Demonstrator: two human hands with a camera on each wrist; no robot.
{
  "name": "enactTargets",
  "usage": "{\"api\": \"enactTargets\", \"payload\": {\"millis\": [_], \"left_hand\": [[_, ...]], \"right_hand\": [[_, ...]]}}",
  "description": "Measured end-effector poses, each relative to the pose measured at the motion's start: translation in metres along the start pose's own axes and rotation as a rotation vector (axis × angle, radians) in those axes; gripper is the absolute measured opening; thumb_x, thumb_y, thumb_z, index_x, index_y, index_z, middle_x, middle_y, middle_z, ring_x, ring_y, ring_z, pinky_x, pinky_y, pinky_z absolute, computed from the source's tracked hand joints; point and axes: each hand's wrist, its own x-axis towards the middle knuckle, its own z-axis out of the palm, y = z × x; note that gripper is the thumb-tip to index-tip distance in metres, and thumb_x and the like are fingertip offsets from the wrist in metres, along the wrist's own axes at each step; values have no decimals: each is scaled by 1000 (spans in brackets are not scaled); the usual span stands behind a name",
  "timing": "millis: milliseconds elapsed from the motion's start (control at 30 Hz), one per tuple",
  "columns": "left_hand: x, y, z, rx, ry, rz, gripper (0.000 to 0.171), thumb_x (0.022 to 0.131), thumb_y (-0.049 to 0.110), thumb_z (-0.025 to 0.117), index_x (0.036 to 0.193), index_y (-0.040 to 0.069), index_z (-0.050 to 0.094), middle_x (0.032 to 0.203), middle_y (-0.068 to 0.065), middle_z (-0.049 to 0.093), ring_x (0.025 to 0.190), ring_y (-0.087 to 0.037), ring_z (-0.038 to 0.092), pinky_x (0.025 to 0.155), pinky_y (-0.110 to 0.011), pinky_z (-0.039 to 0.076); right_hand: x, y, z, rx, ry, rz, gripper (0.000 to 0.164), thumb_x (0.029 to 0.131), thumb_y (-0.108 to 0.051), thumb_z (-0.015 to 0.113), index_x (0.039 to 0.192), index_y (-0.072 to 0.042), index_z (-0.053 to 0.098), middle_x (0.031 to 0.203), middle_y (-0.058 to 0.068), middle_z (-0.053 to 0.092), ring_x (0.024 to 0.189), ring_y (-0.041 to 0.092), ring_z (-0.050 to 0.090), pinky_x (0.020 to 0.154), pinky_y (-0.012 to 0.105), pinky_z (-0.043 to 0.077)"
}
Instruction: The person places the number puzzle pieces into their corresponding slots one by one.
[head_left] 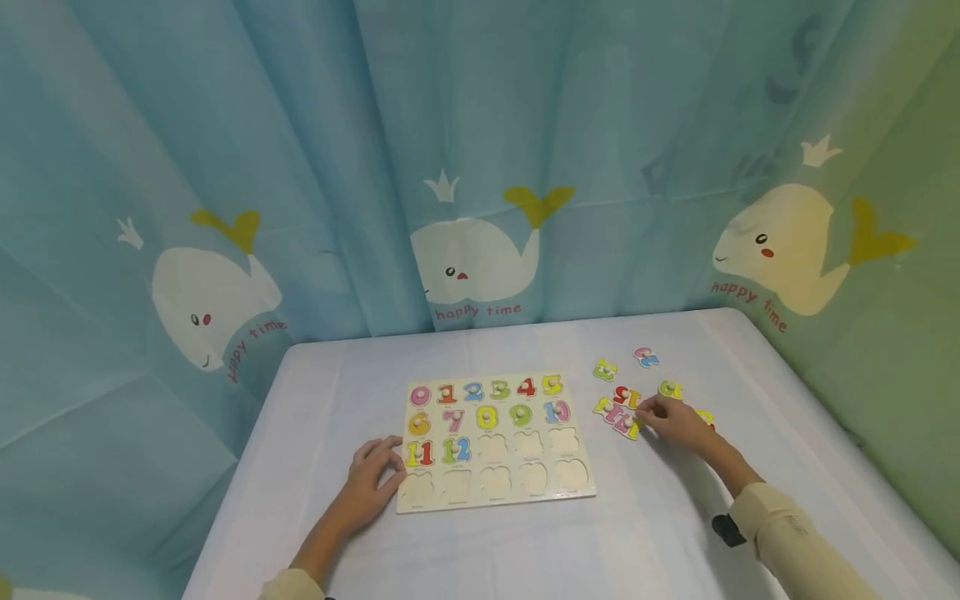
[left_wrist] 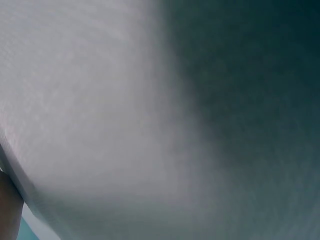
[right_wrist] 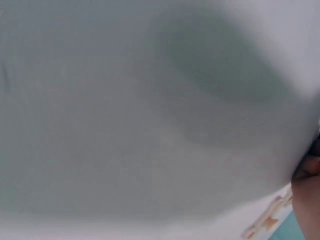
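A wooden number puzzle board (head_left: 517,503) lies flat on the table, with knobbed number pieces from 0 to 12 seated in it. Pale cut-out recesses show across its lower rows. Against the board's left edge rests my left hand (head_left: 372,479), thumb and fingers loosely bent and touching it near the yellow-and-red 11 (head_left: 420,454). My right hand (head_left: 678,425) is among loose pieces right of the board. Its thumb and index tips meet beside a red 15 (head_left: 627,396) and overlapping yellow-and-magenta pieces (head_left: 617,417); whether they pinch one is hidden.
More loose number pieces lie around the right hand: a yellow-green one (head_left: 604,371), a pink-and-blue one (head_left: 646,357) and a green one (head_left: 671,389). A white cloth covers the table (head_left: 510,558). Blue whale-print curtain (head_left: 315,250) hangs behind. Both wrist views show mostly blurred cloth.
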Motion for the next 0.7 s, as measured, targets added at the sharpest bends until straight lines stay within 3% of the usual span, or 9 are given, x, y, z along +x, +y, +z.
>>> {"api": "enactTargets", "payload": {"millis": [400, 700], "left_hand": [[1, 0, -2, 1, 35, 38, 18, 84, 7, 65, 84, 21, 54, 134, -13, 50, 128, -42, 28, 99, -68, 18], [0, -2, -1, -14, 8, 13, 21, 84, 7, 66, 84, 24, 54, 135, -9, 49, 129, -40, 27, 101, -66, 18]], "right_hand": [[1, 3, 2, 67, 38, -60, 29, 93, -30, 60, 107, -4, 59, 95, 6, 57, 85, 22, 49, 67, 29, 45], [-4, 5, 5, 49, 81, -56, 29, 92, -28, 61, 107, -4, 58, 88, 4, 54, 82, 21, 48, 63, 28, 43]]}}
